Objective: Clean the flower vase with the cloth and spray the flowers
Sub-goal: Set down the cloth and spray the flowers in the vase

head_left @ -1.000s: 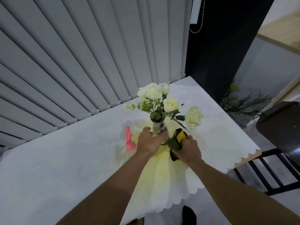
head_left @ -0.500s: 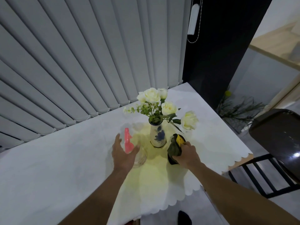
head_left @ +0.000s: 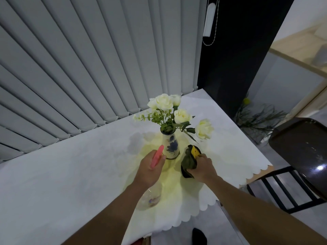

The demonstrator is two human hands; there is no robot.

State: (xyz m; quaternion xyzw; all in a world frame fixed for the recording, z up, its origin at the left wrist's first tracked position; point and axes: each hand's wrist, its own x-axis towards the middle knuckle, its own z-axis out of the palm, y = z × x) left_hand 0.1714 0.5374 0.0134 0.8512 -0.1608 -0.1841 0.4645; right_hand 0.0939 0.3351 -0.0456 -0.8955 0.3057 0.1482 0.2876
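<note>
A white vase (head_left: 171, 145) with a blue flower pattern stands upright on the table (head_left: 70, 174), holding cream-white roses (head_left: 182, 115) with green leaves. My left hand (head_left: 150, 172) grips a spray bottle (head_left: 150, 197) with a pink head and a clear body, lifted and tilted; the pink nozzle lies close to the vase's left side. Just right of the vase, my right hand (head_left: 203, 167) holds a bunched dark green and yellow cloth (head_left: 190, 160) against the tabletop.
The white tablecloth has a scalloped edge (head_left: 235, 183) at the right and front. Grey vertical blinds (head_left: 88, 68) hang behind the table. A dark chair (head_left: 300, 156) stands at the right, with a dark plant (head_left: 256, 119) on the floor beyond.
My left hand let go of the vase, reached left to the spray bottle, closed on it and lifted it toward the vase. My right hand stayed beside the vase with the cloth.
</note>
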